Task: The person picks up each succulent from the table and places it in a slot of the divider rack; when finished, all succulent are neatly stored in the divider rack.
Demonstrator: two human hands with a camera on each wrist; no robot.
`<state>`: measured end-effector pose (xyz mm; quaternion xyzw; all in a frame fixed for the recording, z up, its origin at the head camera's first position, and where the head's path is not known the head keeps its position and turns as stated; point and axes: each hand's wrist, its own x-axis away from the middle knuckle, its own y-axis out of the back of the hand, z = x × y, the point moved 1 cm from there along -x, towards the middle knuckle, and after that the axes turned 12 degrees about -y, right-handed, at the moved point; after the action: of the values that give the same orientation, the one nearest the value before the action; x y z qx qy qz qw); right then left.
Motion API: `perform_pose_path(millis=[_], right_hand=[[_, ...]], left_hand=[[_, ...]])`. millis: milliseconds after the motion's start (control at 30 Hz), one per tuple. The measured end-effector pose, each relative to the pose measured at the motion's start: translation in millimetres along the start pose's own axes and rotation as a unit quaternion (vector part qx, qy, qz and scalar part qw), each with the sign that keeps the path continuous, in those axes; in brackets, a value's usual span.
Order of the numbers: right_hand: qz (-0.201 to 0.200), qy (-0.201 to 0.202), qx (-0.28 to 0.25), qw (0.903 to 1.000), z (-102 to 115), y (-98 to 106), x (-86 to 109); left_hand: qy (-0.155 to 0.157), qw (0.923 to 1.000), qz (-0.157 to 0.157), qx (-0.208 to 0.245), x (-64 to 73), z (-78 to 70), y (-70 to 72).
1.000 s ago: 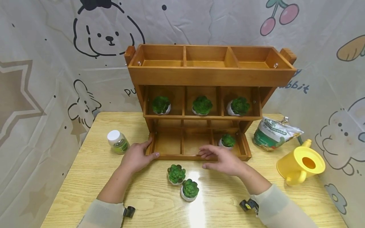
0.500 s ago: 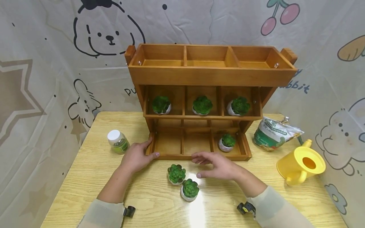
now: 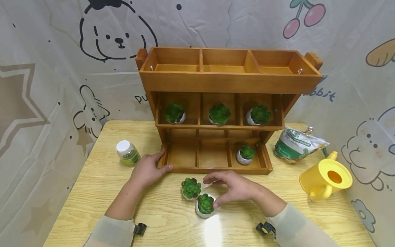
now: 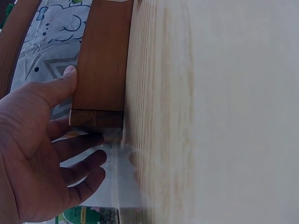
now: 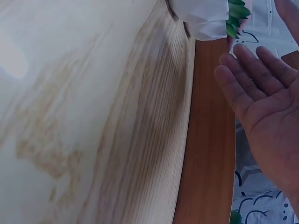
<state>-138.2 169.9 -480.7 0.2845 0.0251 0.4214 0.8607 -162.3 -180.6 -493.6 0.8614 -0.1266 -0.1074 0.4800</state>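
The right hand (image 3: 232, 188), loosely spread, holds nothing; two rosette succulents (image 3: 205, 204) in faceted white pots (image 5: 201, 18) sit at its eight-to-nine o'clock. The left hand (image 3: 148, 169) grips the varnished wooden shelf's (image 3: 231, 83) corner.

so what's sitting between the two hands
In the head view, the farther potted succulent and the nearer potted succulent stand on the table between the left hand and the right hand.

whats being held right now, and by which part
The left hand grips the wooden shelf by its lower left front corner. The right hand, near the two front plants, holds nothing.
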Motion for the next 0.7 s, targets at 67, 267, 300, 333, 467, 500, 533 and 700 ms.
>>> perform_pose_path(millis=[67, 267, 300, 333, 467, 500, 533, 700], right_hand=[[0.002, -0.001, 0.009, 1.0000, 0.3, -1.4, 0.2], [0.010, -0.037, 0.038, 0.9985, 4.1, -8.0, 1.6], [0.012, -0.043, 0.041, 0.9982, 4.6, -9.2, 1.8], [0.013, -0.047, 0.043, 0.9979, 4.9, -10.2, 1.9], [0.018, -0.049, 0.050, 0.9974, 3.4, -14.2, 1.2], [0.018, -0.047, 0.051, 0.9974, 2.9, -15.2, 0.9], [0.019, -0.047, 0.052, 0.9974, 2.5, -16.1, 0.5], [0.021, -0.045, 0.060, 0.9969, 1.0, -20.6, -0.2]], left_hand=[[0.000, 1.0000, 0.000, 0.000, 0.2, -0.2, 0.0], [0.003, 1.0000, 0.001, 0.001, 1.0, -1.0, 0.3], [0.003, 1.0000, 0.001, 0.002, 1.2, -1.2, 0.4], [0.003, 1.0000, 0.001, 0.003, 1.3, -1.3, 0.6], [0.000, 1.0000, -0.001, 0.007, 1.3, -1.9, 1.4], [-0.002, 1.0000, -0.002, 0.007, 1.2, -2.0, 1.6], [-0.002, 1.0000, -0.002, 0.007, 1.1, -2.0, 1.7], [-0.006, 1.0000, -0.002, 0.005, 0.7, -1.7, 1.7]])
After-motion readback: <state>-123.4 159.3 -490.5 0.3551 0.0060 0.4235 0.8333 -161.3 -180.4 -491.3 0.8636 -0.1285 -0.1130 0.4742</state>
